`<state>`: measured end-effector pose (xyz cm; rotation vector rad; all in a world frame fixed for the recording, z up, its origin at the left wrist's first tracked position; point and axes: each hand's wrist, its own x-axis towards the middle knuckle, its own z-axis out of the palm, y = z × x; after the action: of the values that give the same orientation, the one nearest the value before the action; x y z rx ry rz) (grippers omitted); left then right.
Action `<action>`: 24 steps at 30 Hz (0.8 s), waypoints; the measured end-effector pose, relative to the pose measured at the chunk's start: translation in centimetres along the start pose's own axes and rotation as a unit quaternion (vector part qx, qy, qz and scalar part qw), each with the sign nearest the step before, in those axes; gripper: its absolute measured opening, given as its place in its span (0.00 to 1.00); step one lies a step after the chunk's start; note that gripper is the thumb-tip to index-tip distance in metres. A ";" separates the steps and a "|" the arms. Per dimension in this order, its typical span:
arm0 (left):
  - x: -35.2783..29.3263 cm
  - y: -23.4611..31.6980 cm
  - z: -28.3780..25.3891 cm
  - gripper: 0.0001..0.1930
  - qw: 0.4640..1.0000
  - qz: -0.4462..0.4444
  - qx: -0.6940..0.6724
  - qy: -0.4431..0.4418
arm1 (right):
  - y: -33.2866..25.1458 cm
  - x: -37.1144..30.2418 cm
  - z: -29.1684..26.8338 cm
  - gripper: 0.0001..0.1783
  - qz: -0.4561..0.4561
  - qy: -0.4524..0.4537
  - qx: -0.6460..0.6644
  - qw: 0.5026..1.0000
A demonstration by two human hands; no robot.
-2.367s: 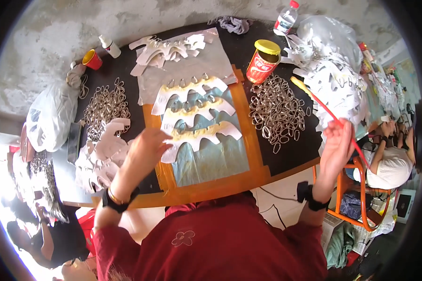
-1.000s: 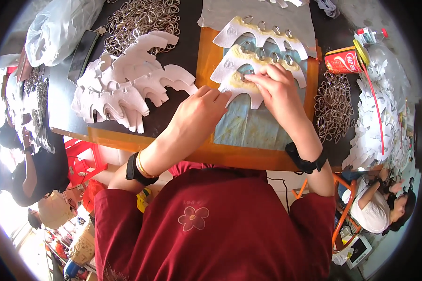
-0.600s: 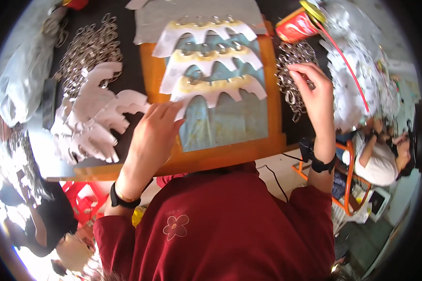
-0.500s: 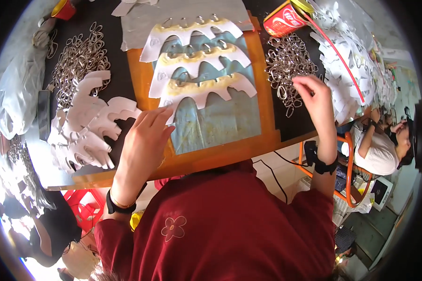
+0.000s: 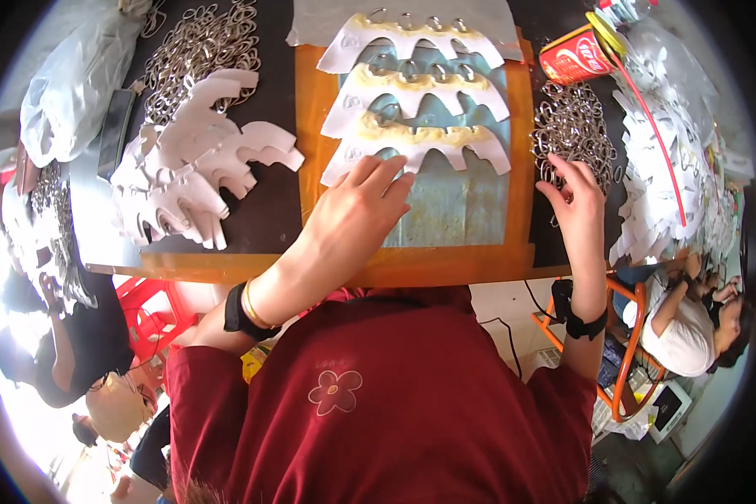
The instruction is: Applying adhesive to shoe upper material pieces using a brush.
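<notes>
My left hand (image 5: 357, 202) lies with fingers stretched out at the lower left of the nearest white scalloped piece (image 5: 479, 154). That piece has a yellowish, glue-like coating along its upper edge and a metal ring (image 5: 388, 109) near its left end. Beyond it lie a middle scalloped piece (image 5: 357, 105) and a far scalloped piece (image 5: 344, 52), both with rings along their coated edges. Over the near edge of the right pile of metal rings (image 5: 573, 122), my right hand (image 5: 578, 197) has its thumb and forefinger apart. I see no ring clearly held there.
White scalloped pieces (image 5: 181, 181) are heaped at left, below another ring pile (image 5: 202, 55). A red-and-yellow can (image 5: 575, 57) stands behind the right pile. White cutouts (image 5: 655, 168) with a red stick (image 5: 651, 126) lie farther right. People sit at both sides.
The view has shifted, so the table sits higher and farther right. My left hand has slid rightward along the nearest piece. My right hand has come to the pile's near edge, its fingertips parting.
</notes>
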<state>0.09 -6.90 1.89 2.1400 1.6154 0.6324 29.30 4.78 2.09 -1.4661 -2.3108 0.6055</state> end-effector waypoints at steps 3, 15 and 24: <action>0.3 0.1 0.7 0.22 0.999 -0.003 0.045 -0.002 | 0.3 0.1 0.6 0.21 -0.003 0.011 -0.017 1.000; 0.1 -0.4 1.5 0.29 0.997 0.016 0.079 -0.007 | 0.0 1.1 0.1 0.21 -0.003 -0.046 -0.051 0.998; -0.2 0.0 1.8 0.32 0.994 0.010 0.113 -0.010 | -0.5 0.8 -1.1 0.05 0.072 0.008 0.053 0.996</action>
<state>1.04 -7.12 0.41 2.3153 1.7285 0.4519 29.12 5.53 3.34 -1.5908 -2.1384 0.7404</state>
